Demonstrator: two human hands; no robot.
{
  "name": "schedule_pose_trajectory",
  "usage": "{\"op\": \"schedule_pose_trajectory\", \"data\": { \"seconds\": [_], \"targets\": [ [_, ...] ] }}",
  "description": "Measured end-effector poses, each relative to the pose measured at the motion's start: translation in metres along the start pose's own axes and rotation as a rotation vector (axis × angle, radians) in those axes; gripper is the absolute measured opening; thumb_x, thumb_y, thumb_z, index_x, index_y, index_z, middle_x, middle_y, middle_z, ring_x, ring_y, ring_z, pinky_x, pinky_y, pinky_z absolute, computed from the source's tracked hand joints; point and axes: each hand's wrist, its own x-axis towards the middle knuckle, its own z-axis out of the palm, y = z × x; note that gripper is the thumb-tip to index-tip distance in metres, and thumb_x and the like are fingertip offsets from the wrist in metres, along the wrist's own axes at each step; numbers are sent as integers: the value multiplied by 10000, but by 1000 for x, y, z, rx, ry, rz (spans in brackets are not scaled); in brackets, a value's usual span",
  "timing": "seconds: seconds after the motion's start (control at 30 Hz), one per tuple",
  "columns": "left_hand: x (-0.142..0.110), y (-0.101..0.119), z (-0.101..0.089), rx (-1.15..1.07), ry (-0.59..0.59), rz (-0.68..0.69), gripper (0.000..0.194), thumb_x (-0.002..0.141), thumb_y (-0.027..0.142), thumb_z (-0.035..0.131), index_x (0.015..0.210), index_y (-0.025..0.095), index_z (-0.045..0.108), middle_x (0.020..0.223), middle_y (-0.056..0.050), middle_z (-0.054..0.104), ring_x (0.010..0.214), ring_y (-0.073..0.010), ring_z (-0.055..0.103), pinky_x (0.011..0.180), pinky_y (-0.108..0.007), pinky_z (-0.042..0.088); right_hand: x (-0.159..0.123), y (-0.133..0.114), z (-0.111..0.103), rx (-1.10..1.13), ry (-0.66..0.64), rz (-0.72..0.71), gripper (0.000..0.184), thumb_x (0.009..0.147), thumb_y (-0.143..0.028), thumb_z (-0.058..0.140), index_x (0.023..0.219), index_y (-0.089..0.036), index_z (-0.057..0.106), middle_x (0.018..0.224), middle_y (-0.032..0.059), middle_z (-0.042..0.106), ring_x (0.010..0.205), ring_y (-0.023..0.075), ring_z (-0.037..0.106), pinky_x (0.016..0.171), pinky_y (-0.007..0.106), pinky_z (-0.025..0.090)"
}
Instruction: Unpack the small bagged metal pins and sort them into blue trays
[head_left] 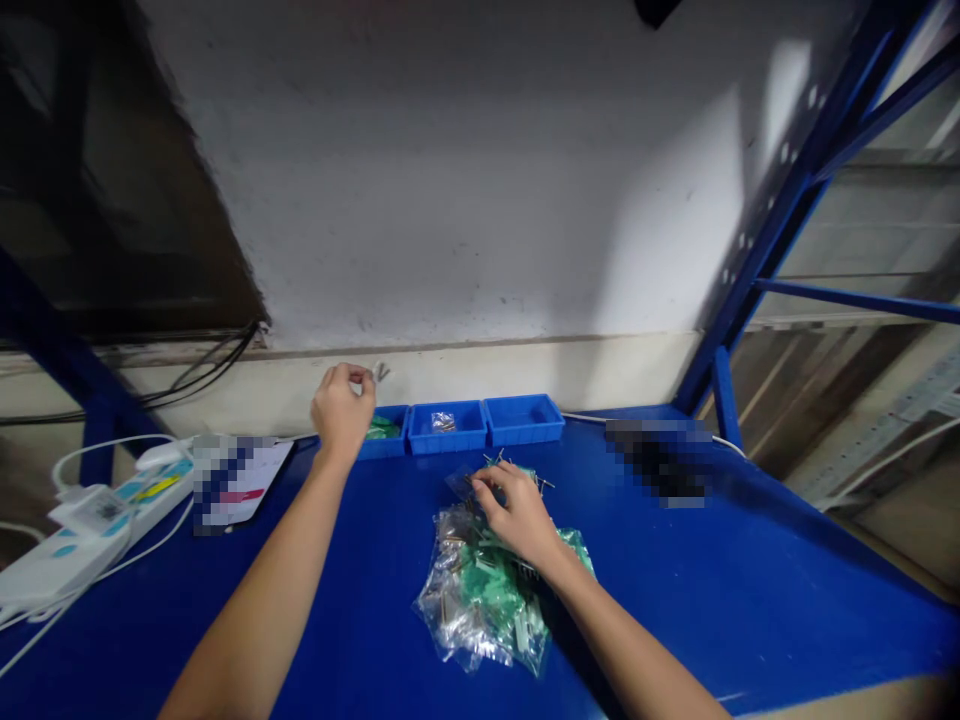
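Observation:
My left hand (343,408) is raised above the left blue bin, thumb and fingers pinched on a small clear plastic bag (382,373) with thin pieces in it. Below it, that bin (397,447) holds green material and is partly covered by the hand. In the middle bin (448,441) lies a clear bag of small metal pieces (443,422). My right hand (517,510) is over a pile of clear and green bags (484,595), its fingers closed at the edge of a clear plastic bag (459,486). Loose screws (547,484) stick out beyond the fingers.
A third blue bin (525,420) stands on the right of the row. White power strip (90,540), cables and a phone-like flat device (251,485) lie at the left. A blurred dark object (664,460) is at the right on the blue table (720,580). Blue posts flank the table.

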Motion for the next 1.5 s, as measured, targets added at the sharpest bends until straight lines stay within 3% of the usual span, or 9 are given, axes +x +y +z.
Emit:
{"op": "schedule_pose_trajectory", "data": {
  "seconds": [0.13, 0.3, 0.37, 0.57, 0.77, 1.03, 1.2, 1.3, 1.5],
  "targets": [
    [-5, 31, 11, -31, -98, 19, 206, 809, 286, 467, 885, 186, 630, 878, -47, 677, 810, -205, 618, 729, -274, 421, 0, 0, 1, 1, 3, -8, 192, 883, -237, 460, 860, -205, 648, 811, 35, 634, 800, 173, 553, 762, 290, 407],
    [-39, 42, 20, -167, -884, 274, 287, 790, 427, 524, 930, 229, 679, 945, -39, 706, 881, -211, 632, 751, -260, 442, 3, 2, -8, 0, 43, 15, 192, 882, -229, 460, 846, -202, 647, 801, 33, 638, 793, 171, 556, 783, 295, 399],
    [-62, 40, 18, -210, -1029, 345, 304, 820, 425, 480, 960, 240, 675, 961, -30, 705, 884, -201, 637, 767, -263, 445, 4, 2, -11, 12, 49, 17, 186, 880, -224, 463, 847, -205, 644, 788, 28, 638, 792, 171, 554, 755, 283, 402],
    [-113, 35, 21, 35, -951, 185, 392, 759, 472, 558, 1044, 212, 622, 1121, -109, 604, 1001, -294, 596, 779, -346, 453, 4, 4, -7, 18, 19, -10, 185, 881, -220, 463, 838, -210, 642, 811, 24, 664, 828, 180, 565, 827, 309, 394],
    [-120, 25, 39, -40, -989, 52, 204, 765, 309, 587, 945, 215, 601, 999, -54, 645, 938, -221, 622, 775, -285, 446, 4, 8, -3, 14, 3, -3, 186, 881, -222, 466, 836, -217, 647, 803, 11, 681, 769, 166, 598, 959, 355, 345],
    [-135, 8, 22, -88, -966, 18, 339, 826, 158, 472, 1153, 158, 563, 958, -65, 679, 1016, -191, 592, 844, -256, 418, -1, 1, 3, -26, -81, 6, 190, 877, -244, 467, 895, -193, 650, 812, 46, 643, 780, 176, 569, 711, 285, 426],
    [-133, 13, 13, 10, -904, 24, 534, 839, 441, 479, 1324, 222, 433, 1132, -112, 600, 986, -262, 598, 808, -343, 440, -4, -5, 10, -39, -168, -20, 186, 877, -233, 470, 927, -199, 646, 817, 48, 623, 797, 179, 566, 722, 288, 427],
    [-131, 18, 14, 55, -931, 27, 391, 815, 457, 509, 1178, 314, 541, 1015, -38, 637, 906, -247, 625, 719, -316, 451, -4, -8, 9, -38, -191, -12, 189, 879, -232, 467, 938, -201, 643, 833, 51, 621, 803, 181, 564, 726, 293, 428],
    [-137, 14, 10, -22, -907, 10, 130, 827, 311, 523, 910, 250, 600, 974, -22, 601, 885, -208, 617, 693, -277, 437, -4, -3, 9, -31, -181, 17, 191, 876, -241, 473, 940, -193, 646, 842, 56, 632, 804, 181, 576, 744, 302, 434]
  ]
}}
